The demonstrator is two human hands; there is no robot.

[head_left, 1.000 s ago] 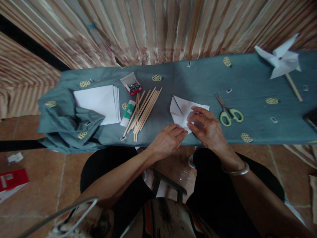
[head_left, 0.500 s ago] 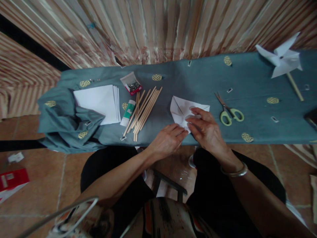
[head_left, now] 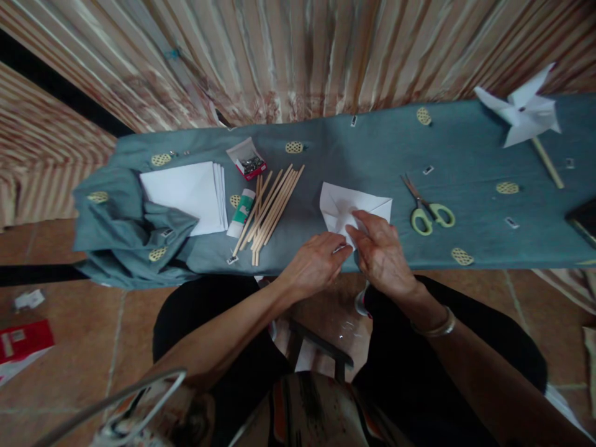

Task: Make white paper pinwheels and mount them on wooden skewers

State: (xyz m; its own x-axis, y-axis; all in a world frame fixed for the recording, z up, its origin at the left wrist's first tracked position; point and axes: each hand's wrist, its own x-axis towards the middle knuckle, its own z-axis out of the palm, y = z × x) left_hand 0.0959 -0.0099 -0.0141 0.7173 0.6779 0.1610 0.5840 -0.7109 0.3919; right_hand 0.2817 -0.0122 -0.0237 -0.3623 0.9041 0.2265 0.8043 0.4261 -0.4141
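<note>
A creased sheet of white paper [head_left: 336, 197] lies near the front edge of the cloth-covered table, partly folded inward. My left hand [head_left: 317, 259] closes its fingers on the paper's near edge. From the other side, my right hand [head_left: 382, 249] pinches the paper close to its middle, thumb and fingertips together, with a bracelet at the wrist. Both hands hide the near corner. Green-handled scissors [head_left: 427, 210] rest open to the right of my right hand. Left of the paper is a bundle of thin wooden sticks [head_left: 274, 214].
Beside the sticks lie a glue stick [head_left: 241, 213] and an open box of metal pins [head_left: 249, 160]. A stack of white paper [head_left: 186, 194] sits at the left near bunched cloth. A finished paper pinwheel [head_left: 525, 108] lies at the far right; a dark object [head_left: 584, 220] is at the right edge.
My right hand has shifted slightly left across the paper, its fingers drawn closer together. My left hand stays almost where it was. The view has moved a little.
</note>
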